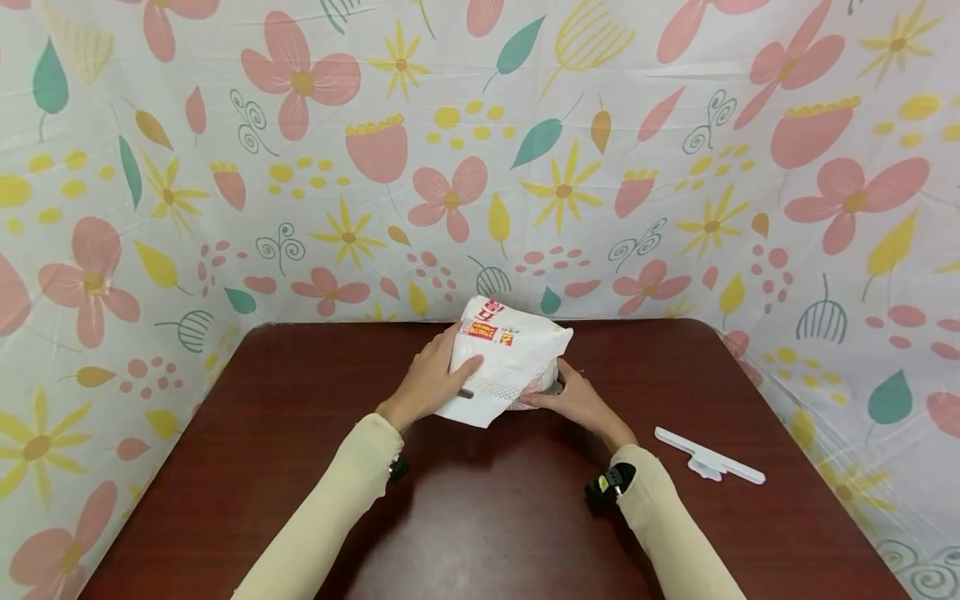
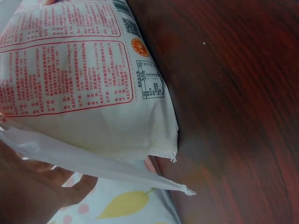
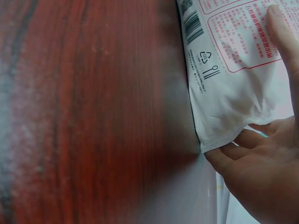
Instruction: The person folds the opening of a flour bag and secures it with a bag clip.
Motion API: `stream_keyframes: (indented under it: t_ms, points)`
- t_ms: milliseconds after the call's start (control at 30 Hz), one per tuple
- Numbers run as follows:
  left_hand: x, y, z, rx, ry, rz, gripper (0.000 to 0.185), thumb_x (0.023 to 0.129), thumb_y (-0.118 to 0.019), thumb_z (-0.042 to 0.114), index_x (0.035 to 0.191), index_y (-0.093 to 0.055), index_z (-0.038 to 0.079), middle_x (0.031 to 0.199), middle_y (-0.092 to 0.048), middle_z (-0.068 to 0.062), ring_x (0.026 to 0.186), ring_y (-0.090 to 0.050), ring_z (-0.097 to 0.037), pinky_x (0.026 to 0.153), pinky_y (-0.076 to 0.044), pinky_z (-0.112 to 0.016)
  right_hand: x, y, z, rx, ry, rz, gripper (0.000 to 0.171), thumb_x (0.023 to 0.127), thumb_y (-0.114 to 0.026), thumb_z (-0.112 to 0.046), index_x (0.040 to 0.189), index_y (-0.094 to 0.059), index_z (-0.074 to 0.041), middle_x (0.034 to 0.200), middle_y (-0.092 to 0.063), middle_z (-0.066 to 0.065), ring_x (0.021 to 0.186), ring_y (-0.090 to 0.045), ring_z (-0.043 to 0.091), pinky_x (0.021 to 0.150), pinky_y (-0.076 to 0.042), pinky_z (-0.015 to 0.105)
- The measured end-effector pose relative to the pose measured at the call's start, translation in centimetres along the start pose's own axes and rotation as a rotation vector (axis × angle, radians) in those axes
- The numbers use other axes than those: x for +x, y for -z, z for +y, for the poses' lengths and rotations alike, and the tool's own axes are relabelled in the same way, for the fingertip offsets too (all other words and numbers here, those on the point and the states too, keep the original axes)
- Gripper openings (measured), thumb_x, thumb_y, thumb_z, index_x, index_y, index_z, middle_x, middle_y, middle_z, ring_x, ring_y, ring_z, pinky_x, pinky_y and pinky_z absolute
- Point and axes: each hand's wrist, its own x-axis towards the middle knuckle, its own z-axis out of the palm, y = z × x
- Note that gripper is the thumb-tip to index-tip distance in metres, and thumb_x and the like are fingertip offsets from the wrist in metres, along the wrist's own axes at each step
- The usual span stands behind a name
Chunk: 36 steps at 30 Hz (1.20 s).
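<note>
A white printed flour-type bag (image 1: 517,358) with red lettering and a small handle slot lies near the table's far edge. On its left side my left hand (image 1: 431,379) holds a white flap, thumb across the front and fingers behind. Close up in the left wrist view, that flap (image 2: 93,161) stands apart from the bag's printed side (image 2: 84,70). My right hand (image 1: 581,404) grips the bag's right end. In the right wrist view the thumb lies over the printed face and the other fingers reach around the stitched end (image 3: 224,140), partly hidden behind it.
A white bag-sealing clip (image 1: 708,456) lies to the right on the dark wooden table (image 1: 480,517). Behind the far edge hangs a flower-patterned curtain (image 1: 450,208), which also runs along both sides.
</note>
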Motion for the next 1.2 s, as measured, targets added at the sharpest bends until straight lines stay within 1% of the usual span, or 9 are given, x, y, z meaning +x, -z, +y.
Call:
stream_keyframes:
  t_ms: [133, 233, 433, 500, 633, 733, 900, 1067, 1200]
  points:
    - [-0.4, 0.0, 0.0, 0.003, -0.013, 0.003, 0.077, 0.097, -0.051, 0.058, 0.158, -0.023, 0.019, 0.149, -0.044, -0.008, 0.126, -0.049, -0.026, 0.102, -0.041, -0.049, -0.4, -0.2, -0.2, -0.016, -0.008, 0.000, 0.095, 0.076, -0.082, -0.052, 0.150, -0.034, -0.017, 0.143, -0.050, 0.009, 0.130, -0.048, 0.027, 0.104, -0.040, 0.052]
    - [-0.7, 0.0, 0.0, 0.003, -0.013, 0.011, 0.078, 0.097, -0.052, 0.057, 0.158, -0.024, 0.018, 0.147, -0.045, -0.009, 0.124, -0.050, -0.027, 0.101, -0.041, -0.050, -0.7, -0.3, -0.3, -0.025, -0.020, 0.001, 0.096, 0.075, -0.082, -0.054, 0.150, -0.034, -0.018, 0.141, -0.052, 0.008, 0.127, -0.050, 0.025, 0.102, -0.041, 0.049]
    - [-1.6, -0.1, 0.2, -0.004, -0.010, 0.030, 0.079, 0.096, -0.054, 0.055, 0.158, -0.025, 0.016, 0.145, -0.047, -0.011, 0.122, -0.051, -0.029, 0.100, -0.042, -0.051, -1.3, -0.5, -0.3, -0.010, -0.010, 0.001, 0.095, 0.074, -0.084, -0.053, 0.149, -0.036, -0.018, 0.137, -0.054, 0.006, 0.123, -0.052, 0.024, 0.099, -0.042, 0.045]
    - [-1.8, -0.1, 0.3, -0.006, -0.011, 0.034, 0.079, 0.096, -0.054, 0.056, 0.158, -0.025, 0.016, 0.145, -0.047, -0.011, 0.122, -0.051, -0.029, 0.100, -0.041, -0.051, -1.5, -0.4, -0.3, -0.017, 0.002, 0.001, 0.094, 0.075, -0.083, -0.052, 0.148, -0.037, -0.018, 0.137, -0.054, 0.006, 0.123, -0.052, 0.024, 0.099, -0.042, 0.045]
    - [-2.4, -0.2, 0.7, -0.011, -0.018, 0.041, 0.079, 0.096, -0.054, 0.056, 0.158, -0.025, 0.015, 0.143, -0.049, -0.011, 0.122, -0.051, -0.029, 0.100, -0.041, -0.051, -2.1, -0.4, -0.4, -0.032, -0.012, 0.007, 0.090, 0.074, -0.084, -0.053, 0.145, -0.040, -0.021, 0.136, -0.055, 0.004, 0.121, -0.052, 0.023, 0.098, -0.042, 0.044]
    - [-2.8, -0.3, 1.0, -0.004, -0.030, 0.050, 0.078, 0.096, -0.054, 0.055, 0.157, -0.027, 0.014, 0.140, -0.051, -0.012, 0.119, -0.053, -0.030, 0.099, -0.042, -0.051, -2.6, -0.3, -0.5, -0.040, -0.025, 0.004, 0.090, 0.074, -0.083, -0.054, 0.145, -0.040, -0.020, 0.135, -0.056, 0.004, 0.120, -0.052, 0.023, 0.098, -0.042, 0.044]
    - [-3.4, -0.3, 1.5, -0.001, -0.044, 0.066, 0.078, 0.096, -0.054, 0.054, 0.156, -0.028, 0.012, 0.139, -0.052, -0.013, 0.120, -0.053, -0.030, 0.101, -0.040, -0.052, -3.3, -0.3, -0.8, -0.049, -0.020, 0.005, 0.092, 0.075, -0.083, -0.052, 0.147, -0.038, -0.015, 0.136, -0.056, 0.008, 0.120, -0.051, 0.025, 0.099, -0.041, 0.045]
    - [-4.1, -0.2, 1.8, 0.008, -0.033, 0.061, 0.079, 0.096, -0.054, 0.055, 0.157, -0.027, 0.012, 0.138, -0.052, -0.013, 0.119, -0.052, -0.029, 0.101, -0.039, -0.051, -3.8, -0.5, -0.9, -0.094, -0.040, 0.014, 0.094, 0.073, -0.083, -0.057, 0.145, -0.039, -0.016, 0.137, -0.055, 0.008, 0.120, -0.052, 0.025, 0.098, -0.042, 0.046]
    - [-4.6, -0.3, 1.8, 0.010, -0.045, 0.065, 0.079, 0.096, -0.054, 0.055, 0.156, -0.028, 0.011, 0.138, -0.052, -0.013, 0.120, -0.052, -0.029, 0.102, -0.039, -0.051, -4.3, -0.6, -0.8, -0.103, -0.037, 0.019, 0.096, 0.071, -0.083, -0.058, 0.146, -0.039, -0.016, 0.136, -0.057, 0.008, 0.118, -0.054, 0.023, 0.096, -0.043, 0.044]
